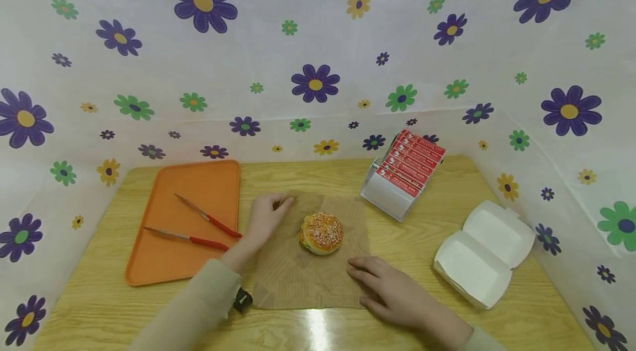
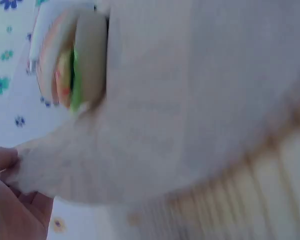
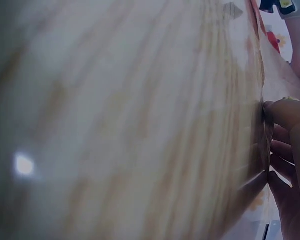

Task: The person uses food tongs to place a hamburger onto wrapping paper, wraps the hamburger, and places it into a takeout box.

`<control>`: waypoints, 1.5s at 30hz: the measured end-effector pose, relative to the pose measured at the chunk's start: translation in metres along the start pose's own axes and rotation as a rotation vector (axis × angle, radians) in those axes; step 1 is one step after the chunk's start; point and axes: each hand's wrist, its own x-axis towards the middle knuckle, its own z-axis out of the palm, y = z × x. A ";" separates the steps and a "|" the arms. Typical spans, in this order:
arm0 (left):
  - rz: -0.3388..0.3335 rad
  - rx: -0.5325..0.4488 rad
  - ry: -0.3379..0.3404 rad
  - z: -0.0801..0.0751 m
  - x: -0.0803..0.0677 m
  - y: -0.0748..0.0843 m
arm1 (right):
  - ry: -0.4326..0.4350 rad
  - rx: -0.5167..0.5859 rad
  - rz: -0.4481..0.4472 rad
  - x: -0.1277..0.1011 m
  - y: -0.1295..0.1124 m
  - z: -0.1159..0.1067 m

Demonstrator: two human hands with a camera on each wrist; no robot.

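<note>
A hamburger with a sesame-topped bun sits near the middle of a brown printed sheet of wrapping paper. My left hand pinches the paper's far left corner between thumb and fingers. In the left wrist view the hand holds that corner, and the burger's side shows a green layer under the bun. At the paper's right edge, my right hand touches with loosely spread fingers. Its fingertips are right at the paper's rim in the right wrist view, where the hand is partly cut off.
On the left lies an orange tray with red-handled metal tongs on it. Behind the paper to the right stands a dispenser of red labels. An opened white takeaway box lies at the far right of the wooden table.
</note>
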 end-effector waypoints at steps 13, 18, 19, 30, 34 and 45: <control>0.392 0.320 -0.123 0.032 -0.027 0.035 | -0.022 0.004 0.027 0.002 -0.001 -0.003; 0.626 0.553 -0.198 0.037 -0.037 0.037 | -0.021 0.009 0.024 0.001 -0.002 -0.003; 0.668 0.598 -0.202 0.038 -0.038 0.037 | -0.022 0.009 0.025 0.001 -0.002 -0.004; 0.759 0.823 -0.465 0.030 -0.047 0.021 | -0.020 -0.016 -0.005 -0.001 -0.002 -0.007; 0.761 0.788 -0.499 0.027 -0.049 0.017 | -0.029 -0.018 -0.039 -0.005 0.001 -0.011; 0.790 0.700 -0.522 0.021 -0.048 0.007 | 0.080 0.013 -0.133 -0.007 0.006 -0.010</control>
